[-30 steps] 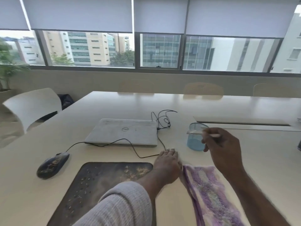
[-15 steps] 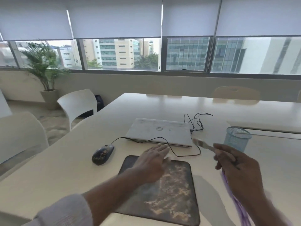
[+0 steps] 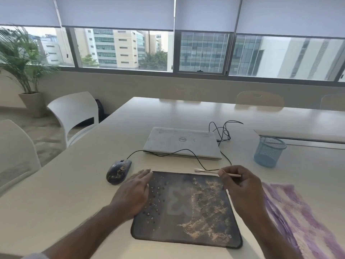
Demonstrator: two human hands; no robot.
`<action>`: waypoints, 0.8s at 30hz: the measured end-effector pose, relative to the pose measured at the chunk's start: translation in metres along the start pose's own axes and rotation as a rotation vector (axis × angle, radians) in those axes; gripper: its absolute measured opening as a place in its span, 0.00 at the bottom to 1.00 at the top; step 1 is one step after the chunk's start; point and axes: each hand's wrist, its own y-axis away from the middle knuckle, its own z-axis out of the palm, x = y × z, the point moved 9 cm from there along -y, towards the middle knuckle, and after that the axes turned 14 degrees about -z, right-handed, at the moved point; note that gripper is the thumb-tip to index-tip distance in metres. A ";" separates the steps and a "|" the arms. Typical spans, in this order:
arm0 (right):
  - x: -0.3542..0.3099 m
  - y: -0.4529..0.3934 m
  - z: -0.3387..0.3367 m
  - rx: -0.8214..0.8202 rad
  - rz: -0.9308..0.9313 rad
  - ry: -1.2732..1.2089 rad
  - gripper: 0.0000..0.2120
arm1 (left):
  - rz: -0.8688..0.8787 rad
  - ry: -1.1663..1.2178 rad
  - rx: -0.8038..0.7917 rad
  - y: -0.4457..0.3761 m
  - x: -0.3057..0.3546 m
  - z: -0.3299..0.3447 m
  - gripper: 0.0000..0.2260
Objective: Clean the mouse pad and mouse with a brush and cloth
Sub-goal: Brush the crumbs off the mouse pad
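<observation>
On the pale table (image 3: 56, 199), the dark mouse pad (image 3: 186, 208) now sits squarely in front of the person, where a second ago it lay off to the lower left and the view was turned toward the mesh pen cup (image 3: 268, 151). Crumbs and pale dust cover its middle and right side. The left hand (image 3: 133, 193) has swung over from the cloth side and now lies with straight fingers along the pad's left edge, holding nothing; it looks placed to steady the pad. The right hand (image 3: 240, 187) has come away from the cup and pinches the thin brush (image 3: 214, 171) by its handle, bristle end pointing left over the pad's far edge. Whether the bristles touch the pad cannot be told. Just left of the pad lies the wired mouse (image 3: 118, 171), also speckled with dust, its cable running toward the closed laptop (image 3: 183, 143). To the right, the purple striped cloth (image 3: 302, 219) lies flat beside the pad, untouched. Judging by this, brush fetching is over and sweeping the pad is about to begin; nothing is cleaned yet
</observation>
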 end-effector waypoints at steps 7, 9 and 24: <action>0.001 0.003 0.011 -0.042 -0.008 0.051 0.08 | 0.016 0.007 0.022 -0.002 -0.015 -0.001 0.22; 0.005 0.003 0.016 -0.084 0.009 0.061 0.08 | 0.022 0.011 0.029 -0.002 -0.016 0.001 0.22; 0.001 -0.026 0.028 -0.196 -0.097 0.364 0.07 | 0.039 -0.036 -0.043 -0.008 -0.018 0.014 0.24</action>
